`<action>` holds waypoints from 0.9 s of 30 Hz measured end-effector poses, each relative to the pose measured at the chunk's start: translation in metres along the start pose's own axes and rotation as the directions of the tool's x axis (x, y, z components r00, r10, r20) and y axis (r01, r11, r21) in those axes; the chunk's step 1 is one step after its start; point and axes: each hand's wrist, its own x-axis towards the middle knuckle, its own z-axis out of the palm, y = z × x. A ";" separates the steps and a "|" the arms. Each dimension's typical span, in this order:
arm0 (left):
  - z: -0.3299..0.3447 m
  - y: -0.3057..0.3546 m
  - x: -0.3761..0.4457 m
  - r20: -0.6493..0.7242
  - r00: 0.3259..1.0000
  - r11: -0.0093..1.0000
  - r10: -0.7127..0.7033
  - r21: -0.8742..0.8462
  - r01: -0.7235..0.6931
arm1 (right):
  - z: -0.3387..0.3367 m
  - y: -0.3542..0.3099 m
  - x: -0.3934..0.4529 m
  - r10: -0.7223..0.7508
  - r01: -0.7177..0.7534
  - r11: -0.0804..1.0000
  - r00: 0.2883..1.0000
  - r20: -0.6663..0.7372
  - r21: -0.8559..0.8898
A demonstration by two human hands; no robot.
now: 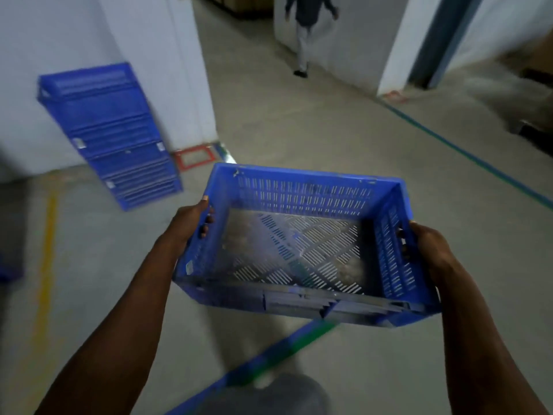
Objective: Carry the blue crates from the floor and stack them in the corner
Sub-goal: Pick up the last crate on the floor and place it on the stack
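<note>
While my left hand (191, 223) and right hand (431, 247) curl round its side handles, the empty blue slotted plastic crate (302, 244) hangs above the grey concrete floor (299, 121).

1 carried blue crate (302, 244), 1 stack of blue crates (110, 136), 2 hands, 1 other person (305, 28).

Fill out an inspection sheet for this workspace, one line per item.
Surface: grey concrete floor with yellow, green and blue lines.
Job's things: empty blue crate carried; stack of blue crates by the white wall.
Clutter: red floor frame near the stack.
Grippers: left hand and right hand grip the crate's side handles.
Cables: nothing seen.
Surroundings: another person walking ahead in the passage.
</note>
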 end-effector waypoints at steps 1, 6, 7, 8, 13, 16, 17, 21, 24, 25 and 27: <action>-0.027 0.001 0.011 -0.032 0.999 1.000 0.005 -0.012 -0.005 | 0.032 -0.010 0.009 -0.004 0.004 1.000 1.000 0.029 -0.005; -0.142 0.005 0.066 -0.177 0.983 0.994 -0.037 -0.111 0.017 | 0.178 -0.060 0.055 -0.022 0.038 0.997 0.979 0.203 -0.074; -0.162 0.006 0.077 -0.200 0.978 0.992 -0.052 -0.121 0.028 | 0.205 -0.070 0.066 -0.026 0.047 0.995 0.974 0.225 -0.090; -0.180 0.006 0.087 -0.217 0.974 0.990 -0.066 -0.136 0.037 | 0.231 -0.080 0.077 -0.027 0.055 0.993 0.969 0.246 -0.106; -0.257 0.015 0.149 -0.304 0.948 0.975 -0.097 -0.218 0.030 | 0.367 -0.134 0.145 -0.031 0.072 0.993 0.916 0.400 -0.090; -0.290 0.030 0.187 -0.376 0.920 0.970 -0.111 -0.241 0.019 | 0.447 -0.173 0.184 -0.033 0.098 0.989 0.877 0.480 -0.112; -0.301 0.036 0.197 -0.400 0.909 0.968 -0.114 -0.251 0.011 | 0.472 -0.187 0.194 -0.038 0.110 0.987 0.867 0.497 -0.115; -0.346 0.057 0.238 -0.472 0.874 0.958 -0.114 -0.285 -0.029 | 0.564 -0.244 0.230 -0.034 0.103 0.991 0.815 0.579 -0.086; -0.375 0.070 0.268 -0.505 0.852 0.951 -0.136 -0.307 -0.030 | 0.626 -0.280 0.247 -0.033 0.121 0.988 0.776 0.629 -0.098; -0.386 0.074 0.280 -0.511 0.848 0.949 -0.138 -0.314 -0.035 | 0.647 -0.289 0.255 -0.037 0.130 0.987 0.765 0.643 -0.097; -0.414 0.078 0.312 -0.528 0.834 0.944 -0.158 -0.328 -0.029 | 0.692 -0.306 0.269 -0.045 0.145 0.984 0.755 0.655 -0.099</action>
